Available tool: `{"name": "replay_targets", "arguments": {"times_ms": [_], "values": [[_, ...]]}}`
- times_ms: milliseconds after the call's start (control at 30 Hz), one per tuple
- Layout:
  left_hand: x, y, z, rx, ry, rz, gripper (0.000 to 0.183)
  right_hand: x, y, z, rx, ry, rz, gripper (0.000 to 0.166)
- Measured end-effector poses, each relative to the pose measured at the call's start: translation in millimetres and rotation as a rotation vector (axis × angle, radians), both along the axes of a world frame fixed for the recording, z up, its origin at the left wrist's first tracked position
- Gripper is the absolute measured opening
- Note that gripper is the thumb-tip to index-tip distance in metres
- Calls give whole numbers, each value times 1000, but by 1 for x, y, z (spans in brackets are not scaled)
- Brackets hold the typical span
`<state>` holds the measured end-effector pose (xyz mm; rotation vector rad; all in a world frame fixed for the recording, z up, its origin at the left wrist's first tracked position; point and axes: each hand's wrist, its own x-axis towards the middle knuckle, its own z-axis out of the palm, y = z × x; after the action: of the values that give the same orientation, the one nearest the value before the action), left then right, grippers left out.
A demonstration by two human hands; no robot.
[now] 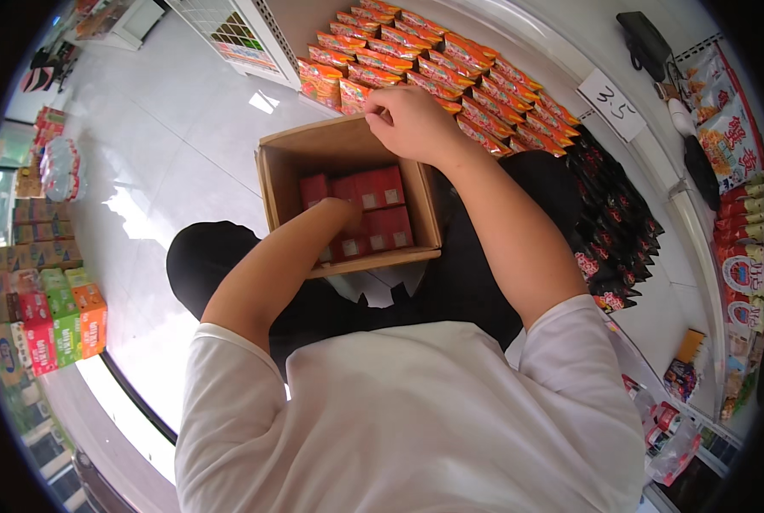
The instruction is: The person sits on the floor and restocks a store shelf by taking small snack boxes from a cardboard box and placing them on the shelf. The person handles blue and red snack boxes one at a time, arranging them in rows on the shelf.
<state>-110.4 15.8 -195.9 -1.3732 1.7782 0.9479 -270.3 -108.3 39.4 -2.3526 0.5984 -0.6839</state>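
An open cardboard box [350, 260] stands before me between my knees. Inside it lie several small red packages [382, 221] with pale square labels, packed in rows. My left hand [351, 215] reaches down into the box at the packages; it is blurred and its fingers are hidden. Over the box's far right rim hangs my right hand [398, 115], its fingers curled, in front of the shelf rows. Whether it holds anything does not show. Just beyond it stand rows of orange snack bags [385, 61] on the shelf.
Black packets [613, 218] stand in rows on the right, near a handwritten price card [612, 104]. More bagged snacks [728, 147] fill the far-right shelf. A white wire rack [247, 38] stands ahead; stacked colourful cartons [61, 320] and wrapped bottles [64, 168] are at left.
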Motion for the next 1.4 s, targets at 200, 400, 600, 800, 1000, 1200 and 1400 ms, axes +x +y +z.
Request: {"name": "replay_targets", "arguments": {"times_ms": [200,400,600,800,1000,1200,1400], "values": [[-20,0,59,14,53,94,58,-4,-8,-2,-9,19,17,10],[-26,0,50,-20,153,192,46,0,-7,-5,24,113,7,10],[-33,-18,77,-110,264,125,33,-1,-8,-6,-10,70,7,10],[10,-46,228,-387,705,295,34,-7,-11,18,57,-136,-58,14],[49,-10,359,-496,1219,740,50,-20,-8,65,954,-401,-128,45],[9,-5,368,-1094,1132,650,80,-37,-4,68,1583,-822,340,55],[-21,-26,384,-1646,659,422,68,-46,-27,53,1664,-921,910,51]]}}
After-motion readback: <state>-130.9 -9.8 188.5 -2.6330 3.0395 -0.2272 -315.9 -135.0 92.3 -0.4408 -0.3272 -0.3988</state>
